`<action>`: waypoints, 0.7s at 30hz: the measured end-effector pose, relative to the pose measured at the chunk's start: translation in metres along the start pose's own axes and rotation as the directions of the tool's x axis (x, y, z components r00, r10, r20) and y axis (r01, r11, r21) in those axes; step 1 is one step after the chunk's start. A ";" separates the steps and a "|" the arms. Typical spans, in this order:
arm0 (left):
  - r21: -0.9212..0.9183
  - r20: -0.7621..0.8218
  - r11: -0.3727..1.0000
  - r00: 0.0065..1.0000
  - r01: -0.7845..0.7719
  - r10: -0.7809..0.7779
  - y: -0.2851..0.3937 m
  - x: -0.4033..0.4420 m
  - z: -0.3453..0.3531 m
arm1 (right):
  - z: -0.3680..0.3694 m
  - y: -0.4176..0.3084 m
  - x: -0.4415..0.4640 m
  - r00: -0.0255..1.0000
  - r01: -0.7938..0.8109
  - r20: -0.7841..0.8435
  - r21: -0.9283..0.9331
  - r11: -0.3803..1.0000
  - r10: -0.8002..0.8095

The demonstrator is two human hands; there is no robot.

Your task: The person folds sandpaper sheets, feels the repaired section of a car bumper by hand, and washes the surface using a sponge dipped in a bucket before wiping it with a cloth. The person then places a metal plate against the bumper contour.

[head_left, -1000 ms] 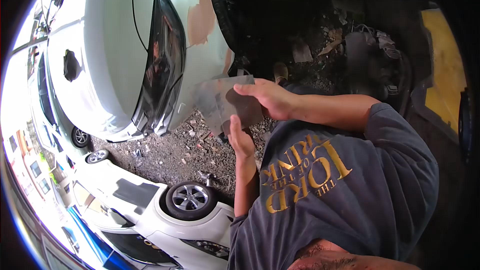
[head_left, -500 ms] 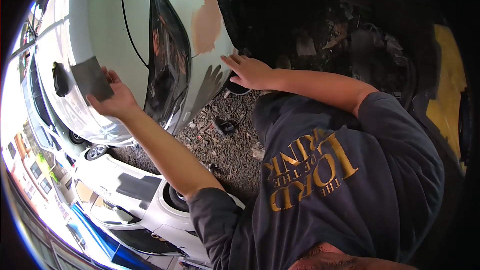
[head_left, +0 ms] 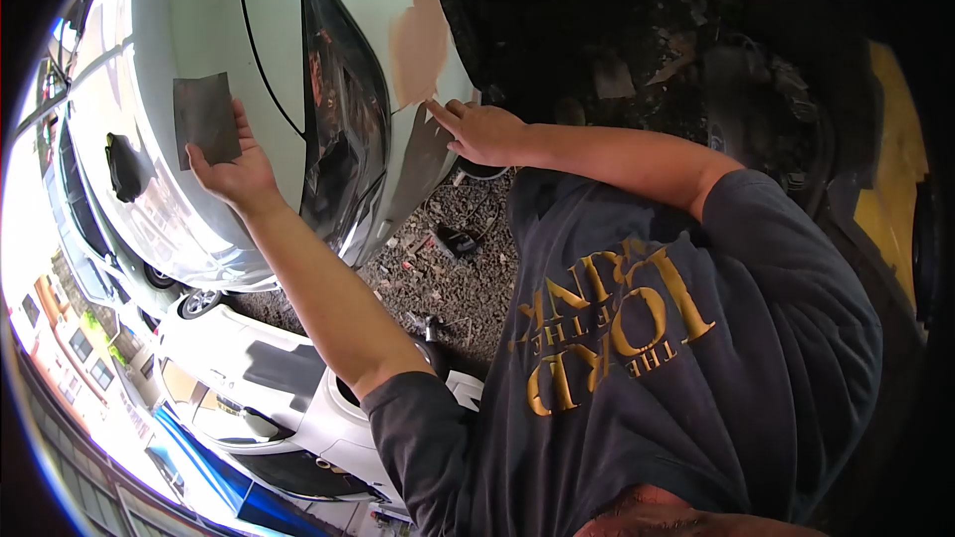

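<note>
At upper left, the grey sheet [head_left: 206, 119] is pinched by the left hand [head_left: 242, 177]; slippage could be caused by thumb pressure being reduced. The tan patch [head_left: 419, 45] could be marked by the right hand's [head_left: 489, 135] partly spread fingers.

A white car [head_left: 274, 15] fills the far left. Its headlight [head_left: 338, 109] juts between left hand [head_left: 234, 171] and right hand [head_left: 484, 132]. Between the forearms, open air reaches down to gravel [head_left: 453, 288] (one black object [head_left: 455, 242] lies there).
</note>
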State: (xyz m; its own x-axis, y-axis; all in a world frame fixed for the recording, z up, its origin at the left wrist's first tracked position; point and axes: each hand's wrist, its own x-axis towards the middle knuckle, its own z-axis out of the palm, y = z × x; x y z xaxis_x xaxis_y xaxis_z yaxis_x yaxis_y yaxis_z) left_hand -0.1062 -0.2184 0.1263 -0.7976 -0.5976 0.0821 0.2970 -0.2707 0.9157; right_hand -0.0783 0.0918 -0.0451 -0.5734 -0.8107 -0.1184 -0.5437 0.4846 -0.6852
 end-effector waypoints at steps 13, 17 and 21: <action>0.055 -0.017 0.998 1.000 0.016 -0.016 -0.001 0.001 -0.001 | 0.001 -0.016 0.013 0.996 0.072 0.042 0.024 0.997 -0.073; 0.059 -0.041 0.998 0.999 0.019 -0.016 0.000 0.000 0.001 | -0.001 -0.021 0.018 0.997 0.067 0.040 0.000 0.998 -0.067; 0.042 -0.034 0.999 0.999 0.023 -0.021 -0.001 0.002 -0.001 | 0.003 -0.021 0.022 0.998 0.070 0.009 -0.026 0.997 -0.070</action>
State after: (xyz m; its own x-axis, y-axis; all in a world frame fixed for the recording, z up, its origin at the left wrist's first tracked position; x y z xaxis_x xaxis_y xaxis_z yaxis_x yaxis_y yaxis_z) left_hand -0.1075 -0.2197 0.1252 -0.7853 -0.6172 0.0492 0.2565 -0.2520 0.9331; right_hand -0.0777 0.0627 -0.0353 -0.5287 -0.8454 -0.0763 -0.5982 0.4348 -0.6731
